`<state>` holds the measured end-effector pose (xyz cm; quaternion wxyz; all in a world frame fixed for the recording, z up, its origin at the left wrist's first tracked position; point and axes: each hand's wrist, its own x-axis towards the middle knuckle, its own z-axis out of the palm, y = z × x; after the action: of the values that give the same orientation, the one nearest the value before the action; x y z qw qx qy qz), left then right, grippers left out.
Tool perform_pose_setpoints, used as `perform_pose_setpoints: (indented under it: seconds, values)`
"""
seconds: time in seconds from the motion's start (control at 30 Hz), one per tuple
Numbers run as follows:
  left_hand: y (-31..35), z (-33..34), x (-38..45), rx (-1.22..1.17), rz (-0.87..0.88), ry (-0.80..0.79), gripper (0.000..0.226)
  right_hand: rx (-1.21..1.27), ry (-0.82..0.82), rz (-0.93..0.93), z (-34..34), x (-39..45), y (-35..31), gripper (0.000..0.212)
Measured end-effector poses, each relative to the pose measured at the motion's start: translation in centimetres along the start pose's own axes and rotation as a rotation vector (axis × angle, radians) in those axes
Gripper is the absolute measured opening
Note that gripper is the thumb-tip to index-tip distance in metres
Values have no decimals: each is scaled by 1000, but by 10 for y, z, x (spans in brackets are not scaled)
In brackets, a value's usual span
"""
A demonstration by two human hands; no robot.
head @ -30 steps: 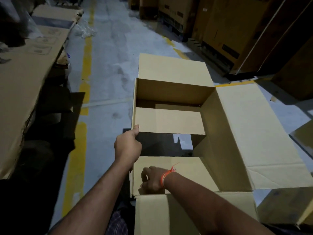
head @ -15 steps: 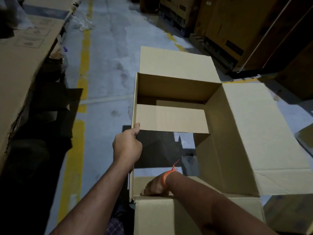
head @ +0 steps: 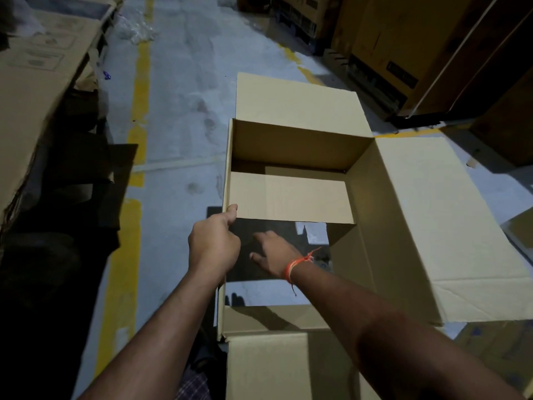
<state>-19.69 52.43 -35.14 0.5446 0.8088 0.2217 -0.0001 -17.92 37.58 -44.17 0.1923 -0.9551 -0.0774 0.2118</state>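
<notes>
Gripping the box (head: 300,144) left wall with my left hand (head: 215,245), fingers curled round its edge, I hold my right hand (head: 274,254) inside it, fingers loosely spread.

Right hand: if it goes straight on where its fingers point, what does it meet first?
Probably the folded flap of the box, at the corner beside the gripping left hand; depth is unclear.
</notes>
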Motion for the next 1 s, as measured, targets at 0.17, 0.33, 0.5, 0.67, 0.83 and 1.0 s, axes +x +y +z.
perform_pose_setpoints:
  seconds: [0.17,0.33,0.5,0.67,0.83,1.0]
  values:
    - [0,0,-5,154,75,-32,66,-7,263,-60,-30,26,2,62]
    - [1,-1,-11,326,206,-44,67,-46,356,-35,-54,58,-2,54]
    - [11,-9,-23,437,292,-46,65,-152,140,86,-71,98,-1,45]
    - [7,-15,-26,434,337,-121,63,-89,48,218,-93,137,3,66]
    - [6,-12,-19,442,339,-125,65,-35,160,212,-114,146,15,74]
    - [2,-4,-11,456,333,-126,66,-13,189,133,-88,138,24,91]
